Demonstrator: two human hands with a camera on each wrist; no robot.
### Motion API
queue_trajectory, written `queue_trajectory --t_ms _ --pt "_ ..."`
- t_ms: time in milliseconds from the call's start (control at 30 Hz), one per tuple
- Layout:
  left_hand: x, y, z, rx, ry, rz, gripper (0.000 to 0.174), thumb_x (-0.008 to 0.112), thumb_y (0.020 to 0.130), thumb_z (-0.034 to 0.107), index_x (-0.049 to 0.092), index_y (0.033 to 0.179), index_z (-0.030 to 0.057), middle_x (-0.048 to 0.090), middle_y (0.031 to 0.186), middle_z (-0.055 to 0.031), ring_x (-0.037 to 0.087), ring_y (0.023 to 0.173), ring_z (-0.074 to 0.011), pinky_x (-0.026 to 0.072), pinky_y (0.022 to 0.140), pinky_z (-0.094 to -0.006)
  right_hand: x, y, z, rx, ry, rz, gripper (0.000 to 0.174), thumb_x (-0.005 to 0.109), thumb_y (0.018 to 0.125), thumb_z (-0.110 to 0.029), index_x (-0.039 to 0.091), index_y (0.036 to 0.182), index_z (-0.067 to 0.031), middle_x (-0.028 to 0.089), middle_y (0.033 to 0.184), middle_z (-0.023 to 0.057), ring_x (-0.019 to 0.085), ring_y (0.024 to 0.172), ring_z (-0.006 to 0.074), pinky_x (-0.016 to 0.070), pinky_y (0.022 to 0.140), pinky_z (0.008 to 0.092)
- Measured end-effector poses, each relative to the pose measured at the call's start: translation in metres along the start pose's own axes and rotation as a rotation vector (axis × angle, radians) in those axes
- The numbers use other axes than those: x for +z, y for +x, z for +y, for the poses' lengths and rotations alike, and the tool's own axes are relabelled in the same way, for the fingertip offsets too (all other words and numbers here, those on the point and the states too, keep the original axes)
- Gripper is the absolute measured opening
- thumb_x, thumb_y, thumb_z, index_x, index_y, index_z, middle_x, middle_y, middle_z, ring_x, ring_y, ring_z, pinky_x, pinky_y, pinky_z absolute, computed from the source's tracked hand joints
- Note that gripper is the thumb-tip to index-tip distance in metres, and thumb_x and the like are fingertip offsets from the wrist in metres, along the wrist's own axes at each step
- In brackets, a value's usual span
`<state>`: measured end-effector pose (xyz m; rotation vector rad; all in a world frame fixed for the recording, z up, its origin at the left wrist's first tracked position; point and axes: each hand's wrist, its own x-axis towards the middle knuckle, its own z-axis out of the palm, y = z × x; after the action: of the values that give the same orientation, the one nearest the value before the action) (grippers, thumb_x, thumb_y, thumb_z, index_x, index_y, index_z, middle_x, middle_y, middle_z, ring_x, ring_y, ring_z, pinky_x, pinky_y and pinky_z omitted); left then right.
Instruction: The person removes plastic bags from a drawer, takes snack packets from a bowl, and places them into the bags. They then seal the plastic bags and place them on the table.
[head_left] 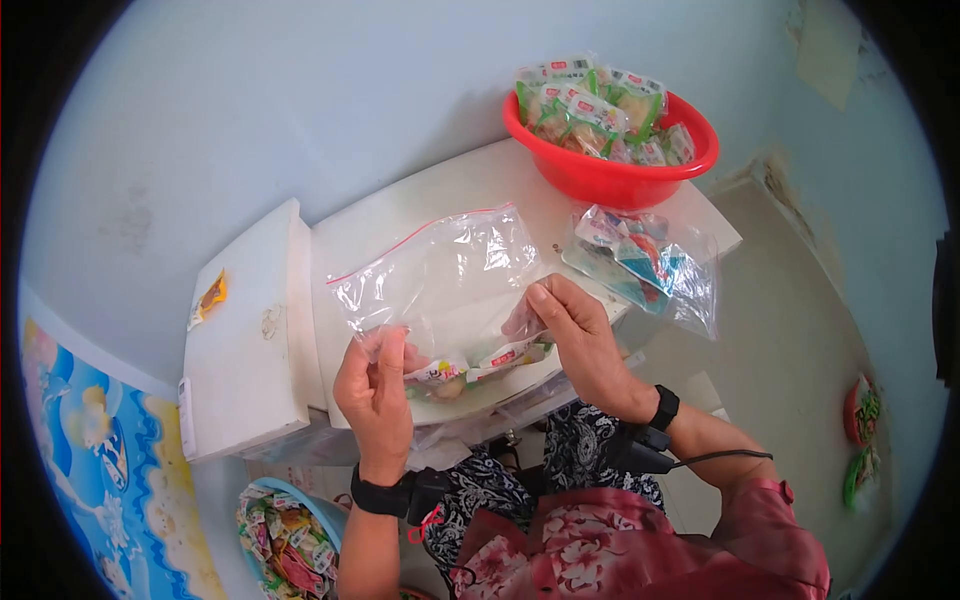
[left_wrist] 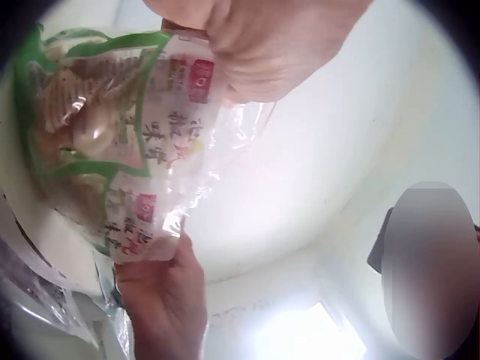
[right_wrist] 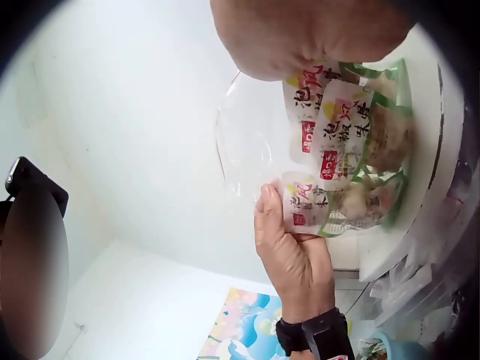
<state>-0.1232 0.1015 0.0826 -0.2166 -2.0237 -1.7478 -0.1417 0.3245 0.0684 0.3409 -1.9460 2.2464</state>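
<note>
A clear zip bag (head_left: 440,250) with a red seal line lies over the white tabletop, its near edge between the two hands. My left hand (head_left: 380,385) pinches the bag's left side, thumb on top. On the other side my right hand (head_left: 585,345) holds the bag between thumb and fingers. Several snack packets (right_wrist: 341,142), white-topped with green edges and pale food inside, hang between the hands. The right wrist view shows the left hand (right_wrist: 289,255) at the lowest packet. In the left wrist view, the right hand (left_wrist: 165,300) grips at a packet's corner.
A red basin (head_left: 620,175) heaped with similar packets stands at the back right. Before it lies a clear bag with printed blue-and-red packs (head_left: 650,260). A raised white panel (head_left: 250,340) borders the left. Below sits a light blue bucket (head_left: 330,515) full of packets.
</note>
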Motion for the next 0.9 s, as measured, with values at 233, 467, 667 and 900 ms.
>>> queue_trajectory --t_ms 233,467,667,900 --pt "-0.02 -0.002 0.007 -0.141 0.056 -0.113 0.03 0.068 0.097 0.005 0.061 0.126 -0.0007 0.065 0.092 -0.0043 0.057 0.071 -0.0054 0.0545 0.071 -0.0247 -0.012 -0.009 0.006 0.127 -0.038 0.013 0.031 0.056 0.106 -0.02 0.063 0.083 -0.0008 0.06 0.079 -0.0011 0.05 0.075 0.0064 0.0427 0.07 0.0252" --pt "-0.012 0.015 0.029 -0.087 0.128 -0.146 0.047 0.063 0.088 -0.008 0.058 0.134 -0.002 0.062 0.12 -0.0121 0.055 0.07 -0.0052 0.0593 0.076 -0.0243 -0.023 0.016 0.01 0.224 -0.053 -0.141 0.028 0.069 0.094 -0.019 0.058 0.074 -0.0024 0.056 0.071 -0.0018 0.049 0.069 0.0053 0.0399 0.062 0.0243" --pt "-0.045 0.035 -0.01 0.008 0.212 -0.439 0.032 0.058 0.089 -0.009 0.068 0.12 -0.0025 0.067 0.114 -0.0092 0.062 0.082 -0.0103 0.0558 0.079 -0.0256 -0.028 0.026 0.022 0.006 -0.297 -0.172 0.027 0.074 0.087 -0.016 0.053 0.072 -0.0055 0.06 0.091 0.006 0.057 0.09 0.0115 0.0447 0.07 0.0277" --pt "-0.052 0.015 -0.004 -0.05 0.155 -0.474 0.04 0.075 0.089 0.018 0.067 0.123 -0.0014 0.067 0.106 -0.0091 0.065 0.098 -0.0191 0.0508 0.087 -0.031 -0.04 0.027 0.018 0.151 -0.319 -0.26 0.025 0.073 0.086 -0.019 0.057 0.077 -0.0037 0.06 0.108 0.0109 0.057 0.104 0.0194 0.0468 0.082 0.0339"
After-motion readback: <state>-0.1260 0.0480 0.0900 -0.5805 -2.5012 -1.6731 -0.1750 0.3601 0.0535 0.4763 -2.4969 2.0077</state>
